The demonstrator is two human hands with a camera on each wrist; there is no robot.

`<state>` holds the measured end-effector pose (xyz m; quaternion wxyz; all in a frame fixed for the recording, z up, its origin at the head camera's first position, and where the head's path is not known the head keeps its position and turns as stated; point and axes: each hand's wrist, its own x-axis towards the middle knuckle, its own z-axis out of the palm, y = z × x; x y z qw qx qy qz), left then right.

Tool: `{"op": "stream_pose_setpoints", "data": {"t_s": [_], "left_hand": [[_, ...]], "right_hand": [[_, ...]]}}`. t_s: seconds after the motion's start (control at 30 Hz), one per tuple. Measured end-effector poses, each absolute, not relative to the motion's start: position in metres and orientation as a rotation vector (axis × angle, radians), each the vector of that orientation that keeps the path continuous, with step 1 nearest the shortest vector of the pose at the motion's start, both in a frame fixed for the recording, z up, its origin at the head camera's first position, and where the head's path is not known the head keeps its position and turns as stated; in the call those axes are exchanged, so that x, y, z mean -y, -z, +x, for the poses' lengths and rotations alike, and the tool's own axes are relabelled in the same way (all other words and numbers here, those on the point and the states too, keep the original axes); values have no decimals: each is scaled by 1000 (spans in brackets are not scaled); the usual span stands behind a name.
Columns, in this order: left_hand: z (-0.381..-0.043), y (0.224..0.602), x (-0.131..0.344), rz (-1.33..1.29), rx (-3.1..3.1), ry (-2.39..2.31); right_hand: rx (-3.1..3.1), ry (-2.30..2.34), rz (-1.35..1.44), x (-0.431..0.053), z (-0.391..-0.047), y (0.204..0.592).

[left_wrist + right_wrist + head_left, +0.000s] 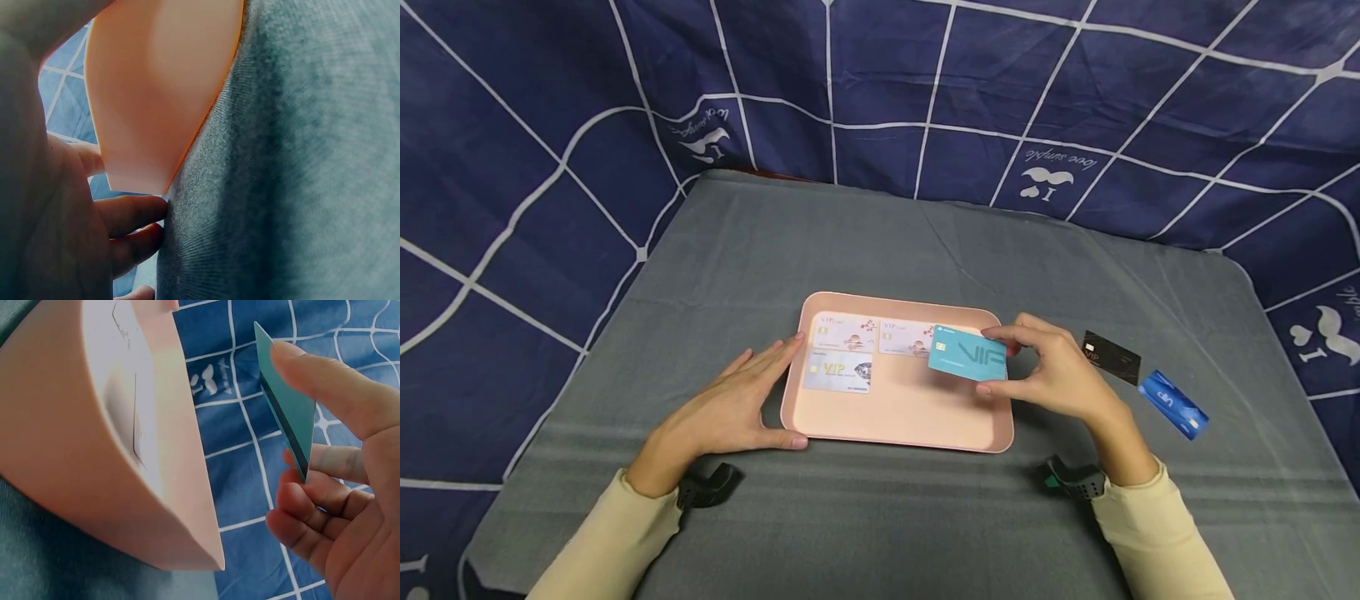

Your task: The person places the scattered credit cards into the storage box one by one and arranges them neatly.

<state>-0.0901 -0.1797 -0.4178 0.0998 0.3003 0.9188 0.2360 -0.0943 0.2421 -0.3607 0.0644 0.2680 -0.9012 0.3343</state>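
Left hand [737, 408]: grip spread against the left end of the pink tray [895, 417]; its sleeve runs out of frame below. Inside, at left, first pale card [844, 332] above silver card [838, 372], fine print too small to read. Next, second pale card [904, 338], right end hidden by the teal card [966, 353], held raised over the tray's right half. Right hand [1060, 367]: grip pinching the teal card's right end, fingers covering part. Farther right, black card [1112, 358] and blue card [1173, 405] on the grey worktop [865, 525].
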Motion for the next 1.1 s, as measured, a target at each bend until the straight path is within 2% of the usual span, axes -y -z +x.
{"op": "stream_pose_setpoints", "data": {"t_s": [0.5,0.77,1.1], "left_hand": [[-91,417,180,885,-2707,-696],[-91,418,179,879,-2704,-697],[-90,417,181,871,-2706,-694]], "right_hand": [[2757,-919,960,-214,-107,347],[2845,-925,927,-195,-115,358],[2906,-804,1060,-183,-125,371]]}}
